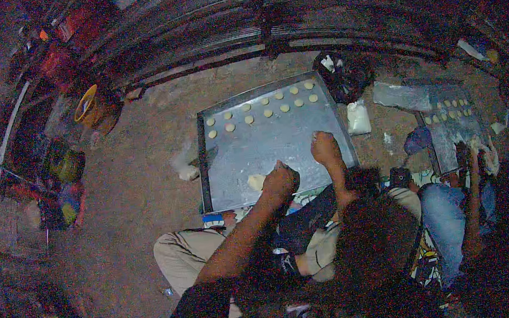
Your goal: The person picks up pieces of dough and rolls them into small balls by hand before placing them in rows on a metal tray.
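A large metal tray (pixel 270 135) lies in front of me, with several small pale rounds (pixel 284 108) in rows across its far part. My left hand (pixel 278 180) is closed just to the right of a flattened lump of pale dough (pixel 254 183) near the tray's near edge. My right hand (pixel 324 146) is also closed, farther forward over the tray's right side. I cannot make out what either hand holds. A dark shape at the lower centre hides part of my right arm.
At the right, a co-worker in jeans (pixel 444 226) has an arm by a second tray (pixel 445 139) of rounds. A white bag (pixel 358 117), a black bag (pixel 339 82) and a purple object (pixel 417 140) sit between. Containers (pixel 94 107) and clutter stand at the left.
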`<action>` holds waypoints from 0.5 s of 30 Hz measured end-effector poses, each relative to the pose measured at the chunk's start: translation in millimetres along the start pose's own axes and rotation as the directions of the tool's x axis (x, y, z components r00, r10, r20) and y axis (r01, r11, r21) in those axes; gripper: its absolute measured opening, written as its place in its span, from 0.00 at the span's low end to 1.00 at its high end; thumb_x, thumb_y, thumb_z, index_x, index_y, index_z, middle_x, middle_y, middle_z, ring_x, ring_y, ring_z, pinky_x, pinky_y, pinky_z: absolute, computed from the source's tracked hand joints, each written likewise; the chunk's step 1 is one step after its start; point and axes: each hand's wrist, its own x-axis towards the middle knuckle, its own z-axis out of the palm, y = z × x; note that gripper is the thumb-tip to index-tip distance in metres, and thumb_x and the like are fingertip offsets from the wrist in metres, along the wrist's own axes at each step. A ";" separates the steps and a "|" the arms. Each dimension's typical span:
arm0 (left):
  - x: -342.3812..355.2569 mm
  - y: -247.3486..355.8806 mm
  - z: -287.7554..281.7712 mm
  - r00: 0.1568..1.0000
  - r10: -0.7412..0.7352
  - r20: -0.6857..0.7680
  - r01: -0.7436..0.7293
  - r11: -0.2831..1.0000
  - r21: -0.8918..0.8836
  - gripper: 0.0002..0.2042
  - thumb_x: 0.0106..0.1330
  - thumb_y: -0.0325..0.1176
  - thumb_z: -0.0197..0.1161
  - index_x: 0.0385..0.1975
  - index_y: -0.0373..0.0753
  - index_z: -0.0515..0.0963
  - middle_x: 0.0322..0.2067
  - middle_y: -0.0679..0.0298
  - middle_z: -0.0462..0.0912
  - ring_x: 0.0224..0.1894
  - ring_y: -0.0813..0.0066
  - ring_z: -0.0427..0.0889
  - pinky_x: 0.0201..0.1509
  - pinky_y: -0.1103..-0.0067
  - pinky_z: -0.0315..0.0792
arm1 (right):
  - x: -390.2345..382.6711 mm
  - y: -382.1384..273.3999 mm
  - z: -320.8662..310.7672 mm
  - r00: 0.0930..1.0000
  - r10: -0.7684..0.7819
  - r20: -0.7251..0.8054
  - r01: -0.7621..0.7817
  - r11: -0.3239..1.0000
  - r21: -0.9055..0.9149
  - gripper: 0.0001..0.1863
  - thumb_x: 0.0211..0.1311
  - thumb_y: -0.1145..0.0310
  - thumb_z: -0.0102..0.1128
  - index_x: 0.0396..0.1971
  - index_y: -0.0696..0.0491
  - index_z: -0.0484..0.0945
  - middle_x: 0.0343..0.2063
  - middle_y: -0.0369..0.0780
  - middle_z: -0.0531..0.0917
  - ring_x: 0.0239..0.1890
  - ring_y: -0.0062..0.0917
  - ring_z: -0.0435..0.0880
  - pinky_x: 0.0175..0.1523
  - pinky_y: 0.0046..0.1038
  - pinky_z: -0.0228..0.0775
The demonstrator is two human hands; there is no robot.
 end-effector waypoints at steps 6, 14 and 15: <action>4.8 -50.1 -19.2 0.913 0.359 0.194 -0.364 0.931 -0.010 0.15 0.61 0.34 0.56 0.45 0.34 0.76 0.38 0.44 0.84 0.41 0.42 0.85 0.43 0.57 0.80 | -6.6 -13.4 3.7 1.000 -0.015 0.007 0.015 1.000 -0.010 0.08 0.58 0.72 0.55 0.32 0.59 0.81 0.34 0.56 0.83 0.39 0.52 0.84 0.47 0.47 0.77; -16.5 -86.1 18.8 0.985 0.060 -0.165 -0.054 0.998 0.037 0.40 0.65 0.58 0.58 0.69 0.35 0.57 0.71 0.41 0.53 0.72 0.38 0.52 0.73 0.53 0.54 | -9.1 -5.9 16.8 0.994 -0.078 0.076 0.084 0.993 -0.078 0.09 0.58 0.72 0.53 0.34 0.58 0.82 0.36 0.54 0.84 0.42 0.49 0.84 0.50 0.45 0.77; -13.1 -99.6 28.8 0.978 0.091 -0.188 -0.083 0.995 0.052 0.42 0.63 0.57 0.60 0.70 0.34 0.56 0.71 0.40 0.53 0.71 0.34 0.52 0.72 0.54 0.55 | -9.4 -13.2 17.8 0.991 -0.091 0.096 0.099 0.992 -0.083 0.10 0.59 0.71 0.53 0.34 0.58 0.82 0.36 0.53 0.83 0.43 0.48 0.84 0.50 0.45 0.77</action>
